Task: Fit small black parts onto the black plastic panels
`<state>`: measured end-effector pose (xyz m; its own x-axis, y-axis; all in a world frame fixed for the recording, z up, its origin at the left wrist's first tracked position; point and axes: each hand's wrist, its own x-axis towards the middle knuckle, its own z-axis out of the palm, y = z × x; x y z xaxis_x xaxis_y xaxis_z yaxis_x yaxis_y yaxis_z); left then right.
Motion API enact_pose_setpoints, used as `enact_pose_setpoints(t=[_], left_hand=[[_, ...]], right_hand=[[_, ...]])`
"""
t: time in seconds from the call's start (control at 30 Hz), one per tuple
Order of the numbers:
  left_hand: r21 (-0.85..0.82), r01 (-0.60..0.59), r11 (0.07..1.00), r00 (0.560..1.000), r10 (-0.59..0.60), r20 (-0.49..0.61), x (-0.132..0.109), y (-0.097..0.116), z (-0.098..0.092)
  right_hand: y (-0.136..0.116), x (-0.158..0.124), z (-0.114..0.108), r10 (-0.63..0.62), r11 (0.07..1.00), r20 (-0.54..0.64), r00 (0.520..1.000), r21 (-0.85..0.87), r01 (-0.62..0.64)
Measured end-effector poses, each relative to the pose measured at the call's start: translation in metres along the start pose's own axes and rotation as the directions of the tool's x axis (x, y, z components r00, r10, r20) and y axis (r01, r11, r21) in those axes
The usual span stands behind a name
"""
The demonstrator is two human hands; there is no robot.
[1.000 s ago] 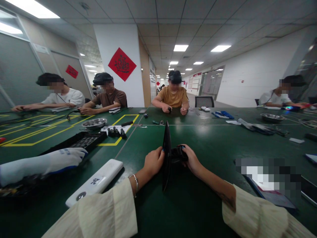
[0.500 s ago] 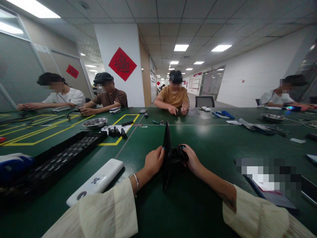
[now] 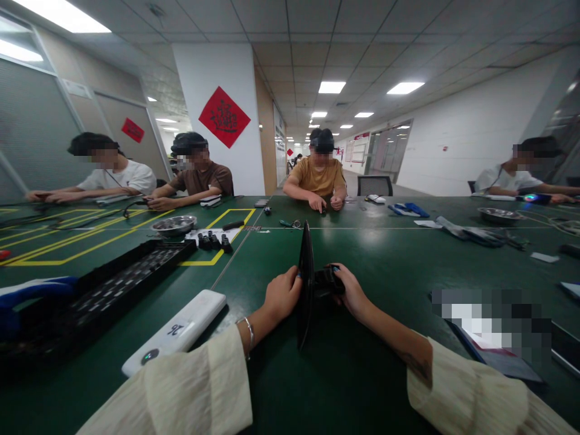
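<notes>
A thin black panel [image 3: 306, 296] stands on edge in front of me, seen almost edge-on. My left hand [image 3: 281, 294] is closed on its left side, fingertips partly hidden behind it. From the panel's right face juts a blocky black part [image 3: 325, 281], around which the fingers of my right hand [image 3: 351, 290] are curled. Whether that part is fixed to the panel or only pressed against it, I cannot tell. Beside my left forearm lies a white device [image 3: 181, 332] marked 26.
At left is a long black tray [image 3: 136, 275], with a blue-and-white glove [image 3: 38, 290] over its near end. Beyond it are a metal bowl [image 3: 174, 225] and several black cylindrical parts [image 3: 214, 241]. A dark folder [image 3: 498, 356] lies at right. Several people sit around the green table [image 3: 385, 356].
The blue-and-white glove at the left edge has shifted and changed shape. A small green light now shows on the white device. My hands and the black panel have hardly moved.
</notes>
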<state>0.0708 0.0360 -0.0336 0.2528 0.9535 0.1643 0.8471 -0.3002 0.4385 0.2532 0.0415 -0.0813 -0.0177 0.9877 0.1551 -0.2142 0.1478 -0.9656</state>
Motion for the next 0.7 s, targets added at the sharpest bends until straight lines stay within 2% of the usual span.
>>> enact_pose_setpoints(t=[0.33,0.7], left_hand=[[0.014,-0.011,1.000,1.000,0.011,0.010,0.0013,-0.0040,0.0027],[0.003,0.002,1.000,1.000,-0.002,0.013,-0.0008,0.0015,-0.0017]], right_hand=[[0.0026,0.0018,-0.0005,-0.007,1.000,0.001,1.000,0.005,0.007],[0.0002,0.0007,0.0000,-0.002,1.000,0.004,1.000,-0.002,0.002]])
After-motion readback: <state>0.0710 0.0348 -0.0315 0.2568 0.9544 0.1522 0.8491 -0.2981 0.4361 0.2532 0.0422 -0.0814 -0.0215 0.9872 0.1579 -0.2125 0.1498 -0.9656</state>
